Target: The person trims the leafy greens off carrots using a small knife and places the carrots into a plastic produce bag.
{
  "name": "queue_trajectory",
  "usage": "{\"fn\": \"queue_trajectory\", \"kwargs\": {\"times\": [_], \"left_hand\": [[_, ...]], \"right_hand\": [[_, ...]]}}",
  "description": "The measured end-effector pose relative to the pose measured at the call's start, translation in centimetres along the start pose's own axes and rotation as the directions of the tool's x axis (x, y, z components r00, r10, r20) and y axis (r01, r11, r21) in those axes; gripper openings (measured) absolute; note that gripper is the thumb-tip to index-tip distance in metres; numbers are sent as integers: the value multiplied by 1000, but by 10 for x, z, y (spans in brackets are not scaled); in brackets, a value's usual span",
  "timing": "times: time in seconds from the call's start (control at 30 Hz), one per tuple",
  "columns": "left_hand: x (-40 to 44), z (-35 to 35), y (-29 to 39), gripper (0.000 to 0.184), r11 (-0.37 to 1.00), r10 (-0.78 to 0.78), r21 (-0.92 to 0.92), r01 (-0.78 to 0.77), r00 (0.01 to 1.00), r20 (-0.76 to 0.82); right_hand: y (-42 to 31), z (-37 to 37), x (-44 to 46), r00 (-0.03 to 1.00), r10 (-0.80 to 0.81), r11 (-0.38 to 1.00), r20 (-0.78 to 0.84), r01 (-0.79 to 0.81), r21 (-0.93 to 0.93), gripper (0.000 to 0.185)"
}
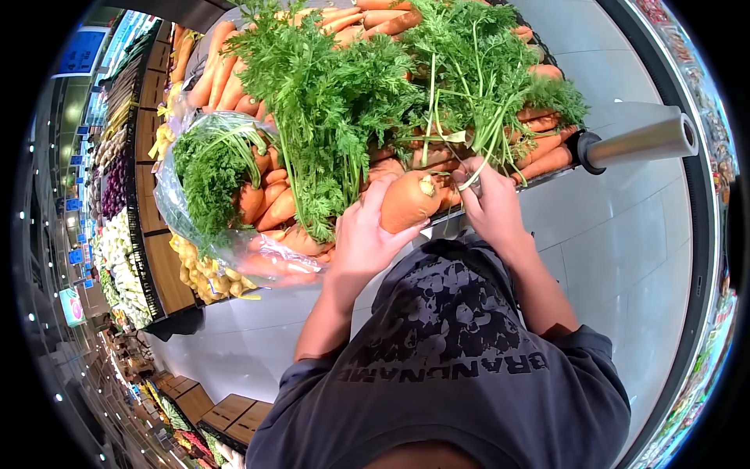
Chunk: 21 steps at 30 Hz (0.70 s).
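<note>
My left hand [366, 238] is wrapped round a thick orange carrot [406, 205], its cut pale-green top facing right. Close beside that top, my right hand [494, 205] has its fingers closed on a pale green carrot stem [471, 178]. Both hands are at the near edge of a display heaped with carrots. Leafy carrot greens [328, 102] spread over the heap above my left hand, and more greens [492, 70] lie beyond my right. A clear plastic bag [173, 199] with carrots and greens in it rests left of my left hand.
Netted yellow-brown produce [211, 273] lies at the display's lower left corner. A roll of clear plastic bags [648, 142] juts from the right edge. Wooden-sided vegetable stands [166, 270] line the left. Grey tiled floor [617, 227] shows at right.
</note>
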<state>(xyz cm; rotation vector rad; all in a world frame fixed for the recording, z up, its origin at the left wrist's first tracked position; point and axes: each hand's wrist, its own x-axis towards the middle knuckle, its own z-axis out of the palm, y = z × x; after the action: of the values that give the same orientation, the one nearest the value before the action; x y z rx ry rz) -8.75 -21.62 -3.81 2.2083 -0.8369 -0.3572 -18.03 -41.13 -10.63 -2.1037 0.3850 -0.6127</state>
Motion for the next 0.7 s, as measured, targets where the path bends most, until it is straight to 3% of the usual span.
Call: {"fn": "queue_trajectory", "kwargs": {"times": [0.07,0.13,0.2,0.23,0.3,0.37,0.4,0.47,0.5,0.53,0.6,0.7], "left_hand": [[0,1,-3,70,999,37,39,-37,999,-11],[-1,5,-8,70,997,56,52,-53,997,-56],[-2,6,-13,71,995,79,68,-72,992,-99],[-2,6,-15,72,993,96,82,-89,991,-89],[-2,4,-14,72,990,116,91,-109,990,-75],[-1,2,-9,73,994,-22,111,23,1000,-5],[0,1,-11,73,994,-18,107,18,1000,-4],[0,-2,-16,73,987,-142,-51,154,972,185],[-1,-4,-17,73,987,-143,-53,155,973,184],[-3,-5,-19,72,982,-150,-77,173,960,237],[-6,-7,-20,71,977,-152,-99,187,946,286],[-3,-15,-13,67,914,-141,-316,254,930,339]], "right_hand": [[-8,-8,1,958,148,945,245,-210,249,13],[-5,-4,-2,959,135,931,250,-209,299,14],[1,-4,-1,924,211,862,318,-329,386,15],[-1,-10,4,884,279,859,376,-405,314,17],[18,-12,2,859,252,882,445,-393,259,17],[39,-23,4,763,234,939,603,-338,63,25],[45,-32,3,765,237,939,599,-338,60,25],[50,-47,1,684,226,974,693,-176,-144,34],[40,-59,6,607,325,943,725,-156,-293,42],[42,-63,4,607,324,944,726,-153,-293,42],[46,-72,1,593,417,878,688,-67,-474,43],[41,-88,2,578,513,817,635,-102,-567,41]]}}
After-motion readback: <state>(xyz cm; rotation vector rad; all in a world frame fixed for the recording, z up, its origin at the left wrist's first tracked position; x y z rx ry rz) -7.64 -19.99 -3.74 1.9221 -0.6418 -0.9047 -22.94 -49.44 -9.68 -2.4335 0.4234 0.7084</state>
